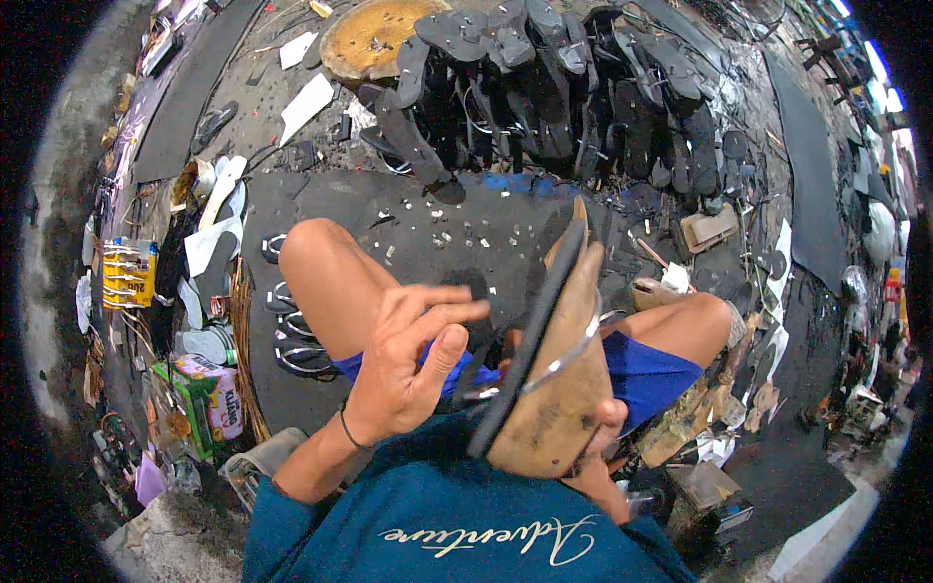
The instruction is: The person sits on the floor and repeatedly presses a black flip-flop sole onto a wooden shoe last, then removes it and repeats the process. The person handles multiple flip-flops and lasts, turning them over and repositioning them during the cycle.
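A worn tan shoe last [549, 418] stands on edge over my lap, toe pointing away from me. Against its left side lies the black sole of a sandal [533, 342], and a thin shiny strap [566, 358] crosses the last. My right hand [606, 428] grips the last low on its right side, near the heel end; some of its fingers are hidden behind it. Just left of the sole, my left hand [413, 340] is raised with its fingers stretched out and holding nothing. The fingertips are slightly blurred and apart from the sandal.
Black sandals [544, 87] are heaped at the far side, beside a round wooden block [374, 44]. Several finished-looking sandals [299, 340] line the dark mat [335, 199] by my left knee. A yellow container [128, 272] and a green-pink box [206, 406] stand at left; scraps litter the floor.
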Tool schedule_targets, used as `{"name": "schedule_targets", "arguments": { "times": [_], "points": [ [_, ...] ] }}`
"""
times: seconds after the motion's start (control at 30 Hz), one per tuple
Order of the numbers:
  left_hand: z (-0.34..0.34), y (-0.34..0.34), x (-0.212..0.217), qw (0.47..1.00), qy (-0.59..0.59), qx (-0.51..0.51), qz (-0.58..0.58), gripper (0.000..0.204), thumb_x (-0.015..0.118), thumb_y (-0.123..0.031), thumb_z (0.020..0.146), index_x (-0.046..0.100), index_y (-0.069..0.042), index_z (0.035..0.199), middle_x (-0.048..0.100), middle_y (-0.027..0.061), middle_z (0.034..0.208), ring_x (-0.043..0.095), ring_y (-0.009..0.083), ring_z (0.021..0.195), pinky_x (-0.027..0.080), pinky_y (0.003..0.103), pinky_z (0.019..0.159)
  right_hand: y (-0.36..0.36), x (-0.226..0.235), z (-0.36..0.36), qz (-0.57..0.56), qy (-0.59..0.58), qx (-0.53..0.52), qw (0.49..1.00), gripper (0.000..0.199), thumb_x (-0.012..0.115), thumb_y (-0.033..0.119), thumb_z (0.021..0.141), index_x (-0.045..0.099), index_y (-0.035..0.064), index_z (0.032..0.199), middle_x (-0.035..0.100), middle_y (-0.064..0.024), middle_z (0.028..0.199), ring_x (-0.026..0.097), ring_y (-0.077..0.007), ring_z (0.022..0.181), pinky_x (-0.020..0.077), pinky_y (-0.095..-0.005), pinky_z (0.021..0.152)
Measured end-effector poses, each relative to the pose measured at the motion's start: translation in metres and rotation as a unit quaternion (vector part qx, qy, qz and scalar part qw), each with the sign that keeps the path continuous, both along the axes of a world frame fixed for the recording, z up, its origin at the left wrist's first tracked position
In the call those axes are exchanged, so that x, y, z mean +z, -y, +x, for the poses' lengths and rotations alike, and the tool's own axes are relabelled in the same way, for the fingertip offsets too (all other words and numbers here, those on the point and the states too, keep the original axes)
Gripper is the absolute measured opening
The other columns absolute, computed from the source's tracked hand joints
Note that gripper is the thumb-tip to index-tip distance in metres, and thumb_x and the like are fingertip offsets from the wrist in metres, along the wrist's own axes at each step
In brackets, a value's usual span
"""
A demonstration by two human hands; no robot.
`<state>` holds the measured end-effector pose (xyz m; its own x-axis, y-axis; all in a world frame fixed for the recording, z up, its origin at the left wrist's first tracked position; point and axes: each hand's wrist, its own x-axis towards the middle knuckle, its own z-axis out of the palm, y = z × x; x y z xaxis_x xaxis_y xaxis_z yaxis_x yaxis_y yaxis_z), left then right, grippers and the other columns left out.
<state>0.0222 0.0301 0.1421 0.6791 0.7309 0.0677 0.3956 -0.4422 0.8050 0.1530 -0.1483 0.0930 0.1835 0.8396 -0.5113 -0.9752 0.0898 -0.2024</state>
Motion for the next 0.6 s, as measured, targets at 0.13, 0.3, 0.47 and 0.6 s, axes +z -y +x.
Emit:
{"name": "schedule_targets", "arguments": {
  "times": [0.13,0.3,0.47,0.6],
  "points": [
    [-0.013,0.035,-0.015,0.939,-0.035,-0.133,-0.315,0.031,0.052,-0.028,0.105,0.058,-0.003,0.087,0.059,0.0121,0.069,0.059,0.0190,0.062,0.046,0.035,0.059,0.020,0.017,0.000,-0.027,-0.001,-0.013,1.000,0.113,0.075,0.045,0.066,0.021,-0.0046,0.153,0.039,-0.0281,0.148,0.057,-0.0389,0.122,0.0504,-0.0528,0.103],
    [-0.030,0.081,-0.025,0.886,0.038,-0.110,-0.449,0.030,0.045,-0.024,0.108,0.045,-0.004,0.086,0.035,0.0043,0.072,0.036,0.0130,0.066,0.037,0.032,0.061,0.047,0.028,0.005,-0.063,-0.007,0.004,0.998,0.104,0.070,0.037,0.070,0.021,-0.0034,0.153,0.040,-0.0280,0.147,0.059,-0.0399,0.119,0.0491,-0.0527,0.104],
    [-0.043,0.081,-0.013,0.800,0.055,-0.071,-0.593,0.031,0.046,-0.027,0.109,0.049,-0.006,0.085,0.040,-0.0053,0.076,0.036,0.0060,0.072,0.034,0.026,0.065,0.058,0.027,0.002,-0.029,-0.029,-0.029,0.999,0.096,0.065,0.029,0.072,0.023,-0.0028,0.153,0.043,-0.0311,0.146,0.054,-0.0422,0.127,0.0442,-0.0539,0.108],
    [-0.043,0.072,-0.022,0.737,0.050,-0.126,-0.662,0.034,0.052,-0.038,0.106,0.053,-0.009,0.089,0.046,-0.0061,0.083,0.040,0.0044,0.077,0.035,0.024,0.068,0.057,0.022,0.003,-0.016,-0.005,-0.014,1.000,0.101,0.070,0.027,0.072,0.019,-0.0004,0.155,0.043,-0.0273,0.147,0.052,-0.0393,0.129,0.0424,-0.0512,0.109]
  ]
}}
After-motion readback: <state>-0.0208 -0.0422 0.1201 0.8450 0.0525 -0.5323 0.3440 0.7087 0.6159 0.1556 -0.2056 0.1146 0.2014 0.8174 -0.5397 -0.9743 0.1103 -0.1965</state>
